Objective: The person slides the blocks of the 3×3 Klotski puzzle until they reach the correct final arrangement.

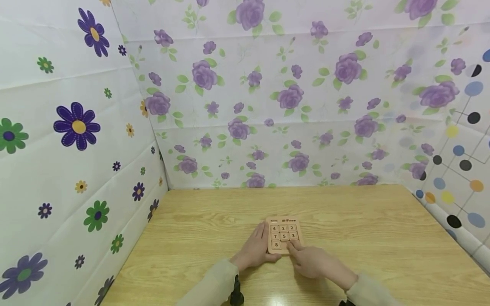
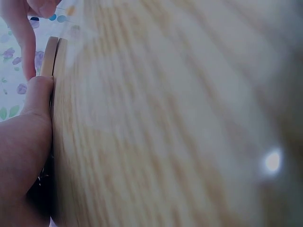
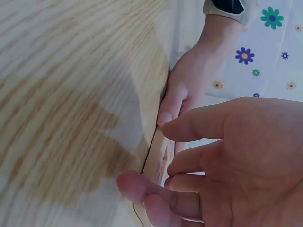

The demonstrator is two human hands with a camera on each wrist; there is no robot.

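A wooden sliding number puzzle [image 1: 283, 221] lies flat on the table, its frame holding square numbered tiles. Rows read 4, 1, 2, then 7, 5, 3, with the 8 tile [image 1: 276, 245] at bottom left and a gap beside it. My left hand [image 1: 254, 249] holds the puzzle's lower left corner, fingers along the left side and thumb at the near edge. The right hand [image 1: 311, 262] touches the bottom right of the tile area with an extended finger, which hides that spot. In the right wrist view, the right hand's [image 3: 255, 146] other fingers are loosely bent.
The wood-grain table [image 1: 199, 229] spreads around the puzzle on all sides. Flower-printed sheets [image 1: 237, 102] stand behind it and on the left, and a dotted sheet [image 1: 455, 170] on the right.
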